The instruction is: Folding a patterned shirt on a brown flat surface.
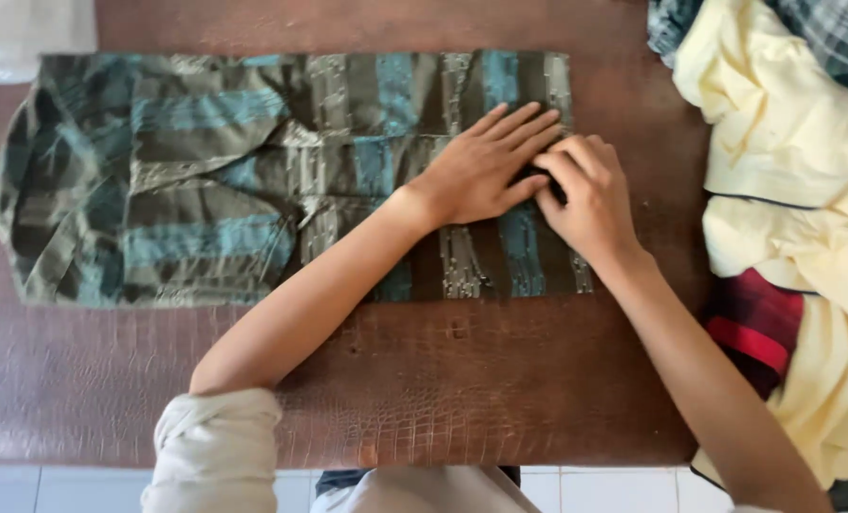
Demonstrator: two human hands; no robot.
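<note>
One view only, from a camera worn on the person's head. It looked almost straight down, tilted slightly forward, onto a brown tabletop with a scaled leather-like texture. It sat close, at arm's reach: both forearms ran up from the bottom edge to the middle of the frame. The tabletop's near edge crossed low in the picture, with pale floor tiles showing beneath it. No second view shared the scene.
</note>
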